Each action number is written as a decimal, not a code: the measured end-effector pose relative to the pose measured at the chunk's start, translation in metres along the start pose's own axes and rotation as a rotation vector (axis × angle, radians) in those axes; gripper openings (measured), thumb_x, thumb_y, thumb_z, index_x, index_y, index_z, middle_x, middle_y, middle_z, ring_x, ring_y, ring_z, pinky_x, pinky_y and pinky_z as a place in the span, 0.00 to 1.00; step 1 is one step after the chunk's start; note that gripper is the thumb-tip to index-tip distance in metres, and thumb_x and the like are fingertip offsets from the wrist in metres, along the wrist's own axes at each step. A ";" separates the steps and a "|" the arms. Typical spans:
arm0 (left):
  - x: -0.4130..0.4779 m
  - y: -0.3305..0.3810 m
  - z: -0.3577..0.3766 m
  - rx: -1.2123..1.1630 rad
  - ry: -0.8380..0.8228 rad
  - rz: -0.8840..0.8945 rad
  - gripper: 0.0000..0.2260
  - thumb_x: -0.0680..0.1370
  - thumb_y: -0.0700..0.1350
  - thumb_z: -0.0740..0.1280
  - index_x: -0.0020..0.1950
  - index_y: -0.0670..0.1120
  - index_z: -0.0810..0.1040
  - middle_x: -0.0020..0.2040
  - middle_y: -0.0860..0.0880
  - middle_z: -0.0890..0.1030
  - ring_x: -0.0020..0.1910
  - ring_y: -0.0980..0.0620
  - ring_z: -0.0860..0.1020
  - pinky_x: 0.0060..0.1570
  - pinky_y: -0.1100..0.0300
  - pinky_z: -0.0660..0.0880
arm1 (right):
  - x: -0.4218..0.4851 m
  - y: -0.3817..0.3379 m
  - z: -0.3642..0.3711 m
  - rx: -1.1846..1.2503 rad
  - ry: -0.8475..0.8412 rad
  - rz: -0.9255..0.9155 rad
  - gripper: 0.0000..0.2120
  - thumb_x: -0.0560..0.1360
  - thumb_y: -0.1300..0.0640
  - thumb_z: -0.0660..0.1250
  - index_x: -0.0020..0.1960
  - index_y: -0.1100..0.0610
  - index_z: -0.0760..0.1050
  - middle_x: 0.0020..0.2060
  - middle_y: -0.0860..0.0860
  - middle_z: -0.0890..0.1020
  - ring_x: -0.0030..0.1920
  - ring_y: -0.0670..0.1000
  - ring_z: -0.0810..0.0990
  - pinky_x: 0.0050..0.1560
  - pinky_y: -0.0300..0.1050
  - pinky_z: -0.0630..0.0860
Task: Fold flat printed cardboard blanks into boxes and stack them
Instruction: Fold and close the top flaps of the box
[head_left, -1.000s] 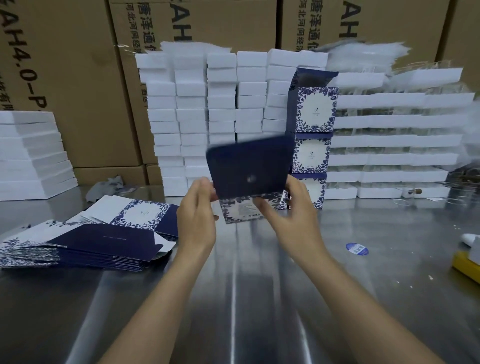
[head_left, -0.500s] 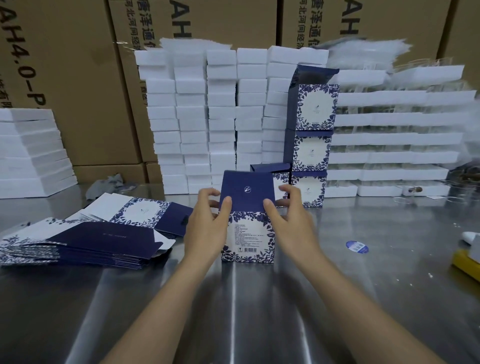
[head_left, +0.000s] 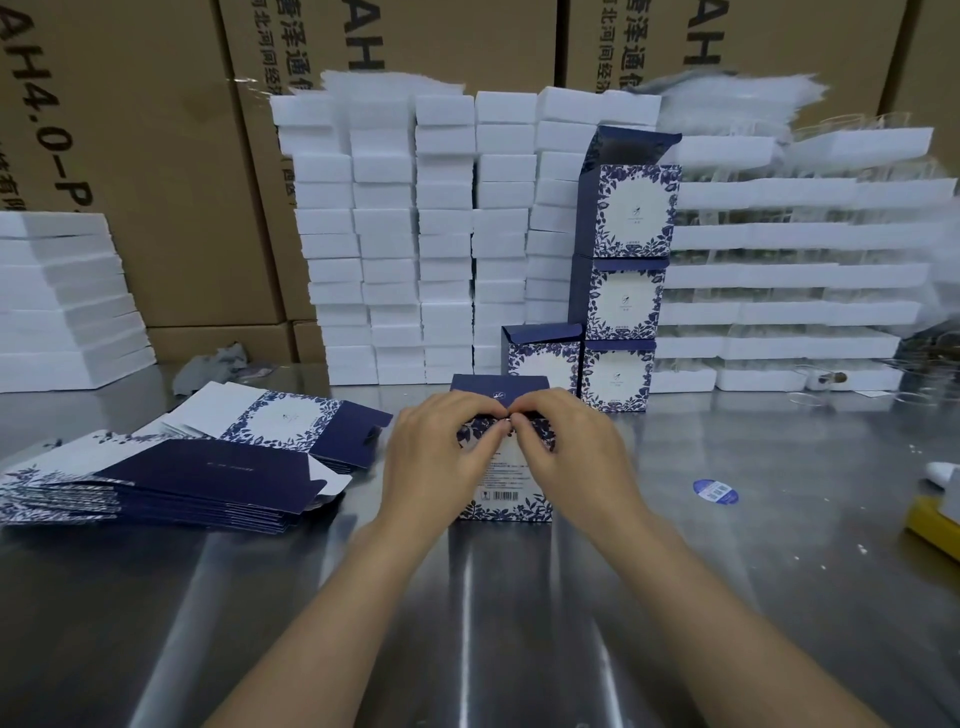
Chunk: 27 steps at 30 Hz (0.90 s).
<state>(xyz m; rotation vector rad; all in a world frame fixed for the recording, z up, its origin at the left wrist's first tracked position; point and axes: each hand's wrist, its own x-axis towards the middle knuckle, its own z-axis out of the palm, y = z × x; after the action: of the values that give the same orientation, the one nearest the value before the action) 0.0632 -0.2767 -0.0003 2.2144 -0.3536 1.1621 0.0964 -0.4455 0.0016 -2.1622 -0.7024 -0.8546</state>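
- Stainless steel tabletop (head_left: 727, 545), scuffed and reflective, carries all the work.
- Box (head_left: 506, 483) stands upright at the centre of the tabletop, printed back panel with barcode facing the camera; navy lid flap raised behind the hands.
- Left hand (head_left: 441, 457) grips the box's upper left edge, fingers curled over the top.
- Right hand (head_left: 566, 452) grips the upper right edge likewise; the fingertips of both hands meet at the top centre, pressing on a navy flap.
- Blanks (head_left: 156, 478) lie flat in a fanned pile to the left of the box, near the left hand but apart from it.
- Finished boxes (head_left: 623, 275) stand behind the hands: a column of three, top lid open, with one more box (head_left: 543, 356) just beside its base on the left.
- White foam blocks (head_left: 415, 234) are stacked in columns behind, with long white trays (head_left: 779, 280) to the right.
- Round blue sticker (head_left: 715, 491) lies on the tabletop right of the box.
- Brown cartons (head_left: 156, 156) form the back wall.
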 end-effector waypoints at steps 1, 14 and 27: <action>0.000 -0.002 0.002 -0.032 0.012 -0.018 0.04 0.78 0.48 0.77 0.52 0.54 0.87 0.49 0.61 0.85 0.51 0.58 0.82 0.52 0.46 0.79 | 0.000 0.001 0.001 0.000 0.009 -0.006 0.07 0.83 0.51 0.66 0.56 0.48 0.82 0.51 0.42 0.83 0.49 0.46 0.82 0.50 0.50 0.80; 0.004 -0.020 -0.004 -0.208 -0.054 -0.145 0.06 0.78 0.48 0.77 0.53 0.57 0.87 0.51 0.64 0.86 0.56 0.61 0.83 0.59 0.59 0.78 | -0.003 0.011 -0.002 0.039 0.060 -0.086 0.06 0.83 0.53 0.70 0.58 0.50 0.83 0.53 0.41 0.85 0.51 0.45 0.84 0.51 0.49 0.81; 0.000 -0.039 0.003 -0.390 0.031 -0.291 0.07 0.79 0.44 0.77 0.56 0.53 0.88 0.59 0.58 0.86 0.64 0.60 0.81 0.57 0.48 0.83 | 0.001 0.035 0.004 0.254 0.071 -0.028 0.07 0.81 0.59 0.72 0.58 0.52 0.82 0.54 0.45 0.82 0.54 0.44 0.82 0.52 0.42 0.84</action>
<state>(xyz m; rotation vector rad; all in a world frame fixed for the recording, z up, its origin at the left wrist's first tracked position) 0.0841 -0.2482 -0.0162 1.8335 -0.2133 0.8840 0.1223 -0.4634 -0.0137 -1.8919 -0.7636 -0.8068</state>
